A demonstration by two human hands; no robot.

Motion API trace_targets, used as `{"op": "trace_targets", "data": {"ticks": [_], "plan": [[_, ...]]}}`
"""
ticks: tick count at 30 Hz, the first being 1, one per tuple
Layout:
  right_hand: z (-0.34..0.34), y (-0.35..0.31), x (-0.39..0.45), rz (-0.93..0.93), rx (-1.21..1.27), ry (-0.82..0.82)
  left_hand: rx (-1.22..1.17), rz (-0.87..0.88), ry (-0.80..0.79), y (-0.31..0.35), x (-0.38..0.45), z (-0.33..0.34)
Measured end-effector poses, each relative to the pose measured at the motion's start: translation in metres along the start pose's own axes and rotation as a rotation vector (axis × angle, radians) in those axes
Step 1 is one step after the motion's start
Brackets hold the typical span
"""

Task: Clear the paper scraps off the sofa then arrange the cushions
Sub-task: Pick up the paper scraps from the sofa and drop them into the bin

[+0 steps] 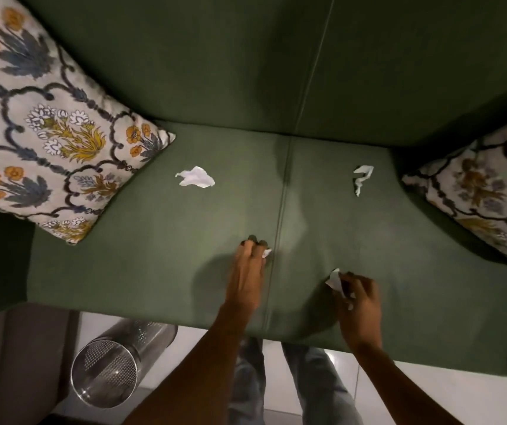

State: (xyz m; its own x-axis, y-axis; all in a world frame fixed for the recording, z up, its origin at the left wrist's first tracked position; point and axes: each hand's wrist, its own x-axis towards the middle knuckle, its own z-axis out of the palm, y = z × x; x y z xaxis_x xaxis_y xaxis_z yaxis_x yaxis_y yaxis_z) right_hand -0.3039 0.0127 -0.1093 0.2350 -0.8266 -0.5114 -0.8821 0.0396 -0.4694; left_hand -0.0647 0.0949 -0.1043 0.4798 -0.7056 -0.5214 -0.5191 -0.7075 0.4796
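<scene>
So from my seat: the left hand (247, 271) is down on the green sofa (154, 265) near the middle seam, fingers bunched around a tiny paper bit (266, 253) poking out at its 1 o'clock. The right hand (361, 297) is curled shut on a crumpled scrap (335, 280) that sticks out at its 10 o'clock, more white showing under the fingers.

Two loose ones sit on the seat: a flat white scrap (196, 177) at about 11 o'clock from the left hand, well apart, and a twisted scrap (361, 177) at 12 o'clock from the right hand, also well apart. Nothing lies between hands and scraps.

Floral cushion (40, 130) leans in the corner at 10 o'clock, a second cushion (485, 191) at 3 o'clock. A mesh metal bin (108, 369) stands on the floor at 7 o'clock, just beside the sofa's front edge.
</scene>
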Motion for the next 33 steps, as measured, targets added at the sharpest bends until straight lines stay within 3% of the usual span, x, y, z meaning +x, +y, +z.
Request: {"op": "trace_targets", "data": {"ticks": [3,6,11,16,20,28,33], "plan": [[0.002,-0.014,0.015,-0.024,0.042,-0.012,-0.135,-0.061,0.011,-0.010,0.011,-0.011],[-0.001,-0.041,0.039,-0.010,0.126,0.017,-0.186,-0.059,0.188,-0.017,0.031,-0.038],[-0.019,-0.095,0.102,-0.002,0.207,0.150,0.076,-0.015,0.383,-0.030,0.082,-0.099],[-0.036,-0.130,0.164,0.025,0.225,0.171,0.194,-0.139,0.351,-0.033,0.116,-0.119],[-0.041,-0.134,0.200,0.063,0.091,0.199,0.099,-0.103,0.321,-0.046,0.117,-0.112],[-0.017,-0.123,0.153,-0.126,0.069,0.162,-0.178,-0.058,0.320,-0.050,0.069,-0.088],[0.023,-0.141,0.093,-0.294,0.126,0.011,-0.380,-0.220,0.340,-0.049,0.028,-0.069]]}}
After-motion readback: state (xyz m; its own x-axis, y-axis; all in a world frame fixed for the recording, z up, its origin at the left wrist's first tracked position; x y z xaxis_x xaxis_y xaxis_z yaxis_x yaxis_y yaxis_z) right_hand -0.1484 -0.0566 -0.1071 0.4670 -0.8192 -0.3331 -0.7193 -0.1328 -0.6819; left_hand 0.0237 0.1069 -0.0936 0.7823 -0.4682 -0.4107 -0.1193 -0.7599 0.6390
